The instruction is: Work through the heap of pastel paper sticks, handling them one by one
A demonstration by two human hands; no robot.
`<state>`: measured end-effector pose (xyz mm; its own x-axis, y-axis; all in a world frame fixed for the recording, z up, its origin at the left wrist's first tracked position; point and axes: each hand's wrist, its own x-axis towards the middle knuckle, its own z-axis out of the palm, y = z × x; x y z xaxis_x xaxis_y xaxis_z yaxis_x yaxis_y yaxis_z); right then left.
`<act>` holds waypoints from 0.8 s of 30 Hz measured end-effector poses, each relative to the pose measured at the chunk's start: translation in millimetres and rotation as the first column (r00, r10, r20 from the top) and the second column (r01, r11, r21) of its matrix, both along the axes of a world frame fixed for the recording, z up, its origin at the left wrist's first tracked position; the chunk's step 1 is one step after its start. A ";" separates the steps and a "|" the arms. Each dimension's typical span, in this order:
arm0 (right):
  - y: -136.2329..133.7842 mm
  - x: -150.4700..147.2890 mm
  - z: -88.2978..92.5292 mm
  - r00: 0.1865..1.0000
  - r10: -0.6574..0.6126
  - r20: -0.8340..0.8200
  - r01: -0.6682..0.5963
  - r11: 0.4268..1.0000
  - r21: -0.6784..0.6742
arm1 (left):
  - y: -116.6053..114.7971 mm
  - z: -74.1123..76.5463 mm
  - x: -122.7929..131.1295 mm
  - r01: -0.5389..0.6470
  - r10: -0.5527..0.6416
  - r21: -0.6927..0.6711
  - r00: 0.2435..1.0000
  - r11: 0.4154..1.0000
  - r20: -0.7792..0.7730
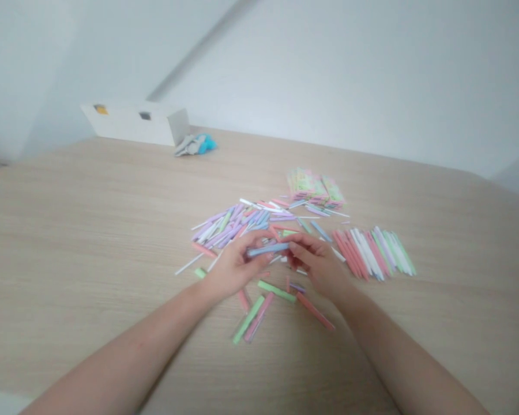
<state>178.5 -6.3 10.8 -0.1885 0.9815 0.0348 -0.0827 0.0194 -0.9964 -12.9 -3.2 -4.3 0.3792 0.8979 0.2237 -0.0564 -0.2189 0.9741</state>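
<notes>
Between my two hands, at the middle of the table, is a slim light-blue stick (268, 249), held nearly level. My left hand (237, 259) has its fingers and thumb closed around the left end. At the right end my right hand (313, 259) pinches with thumb and fingers. Just beyond the hands lies a loose heap of pastel sticks (225, 226), purple, white, blue, green and pink. Nearer to me are scattered green sticks (248, 320) and a red stick (315, 311). Blur hides whether the sticks are pens or chalk.
To the right, a row of sticks (372, 253) lies side by side. Stacked printed packets (313, 187) sit behind the heap. At the back left stands a white box (130, 124) with cut-outs, beside a grey and blue crumpled item (196, 144). A wall bounds the wooden table (90, 230).
</notes>
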 end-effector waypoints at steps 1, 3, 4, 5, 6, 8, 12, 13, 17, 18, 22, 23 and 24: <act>0.2 1.0 -1.8 0.998 -0.011 -0.060 0.008 0.999 -0.042 | -1.7 0.0 0.3 0.046 -0.045 -0.024 0.998 0.999 0.053; 1.0 3.7 -5.8 0.987 -0.021 -0.158 0.004 0.994 -0.105 | -4.8 0.9 0.5 0.131 -0.123 -0.050 0.983 0.990 0.136; 1.5 5.2 -8.0 0.982 -0.021 -0.189 -0.003 0.992 -0.124 | -6.1 1.9 0.3 0.163 -0.153 -0.055 0.976 0.985 0.152; 2.0 6.8 -10.2 0.978 -0.017 -0.208 -0.012 0.991 -0.136 | -7.1 3.0 -0.1 0.186 -0.176 -0.057 0.973 0.981 0.152; 2.5 8.1 -12.4 0.975 -0.011 -0.221 -0.021 0.989 -0.143 | -7.8 4.1 -0.8 0.201 -0.191 -0.055 0.971 0.978 0.143; 3.1 10.0 -15.9 0.974 -0.003 -0.228 -0.031 0.989 -0.148 | -8.6 6.1 -2.5 0.211 -0.205 -0.046 0.972 0.976 0.114; 2.4 10.1 -17.7 0.979 -0.007 -0.203 -0.024 0.989 -0.148 | -9.2 7.3 -4.4 0.185 -0.183 -0.060 0.982 0.981 0.051; 2.0 9.6 -17.1 0.981 -0.015 -0.193 -0.015 0.989 -0.149 | -9.3 7.3 -4.2 0.173 -0.171 -0.065 0.985 0.983 0.037; 0.9 8.9 -13.9 0.986 -0.044 -0.159 0.020 0.988 -0.153 | -9.3 8.0 -2.9 0.152 -0.151 -0.083 0.988 0.985 0.026; 1.0 9.2 -13.4 0.987 -0.042 -0.158 0.018 0.988 -0.153 | -9.1 8.5 -2.7 0.161 -0.159 -0.087 0.987 0.983 0.031; 1.8 10.4 -14.0 0.985 -0.031 -0.170 0.004 0.988 -0.156 | -8.7 10.8 -3.0 0.218 -0.215 -0.089 0.976 0.972 0.038; 2.0 10.5 -14.5 0.984 -0.028 -0.174 0.000 0.988 -0.157 | -9.0 11.3 -3.0 0.233 -0.230 -0.091 0.972 0.968 0.038; 2.1 10.3 -15.0 0.984 -0.025 -0.178 -0.004 0.988 -0.156 | -9.4 11.8 -2.9 0.242 -0.240 -0.095 0.970 0.966 0.038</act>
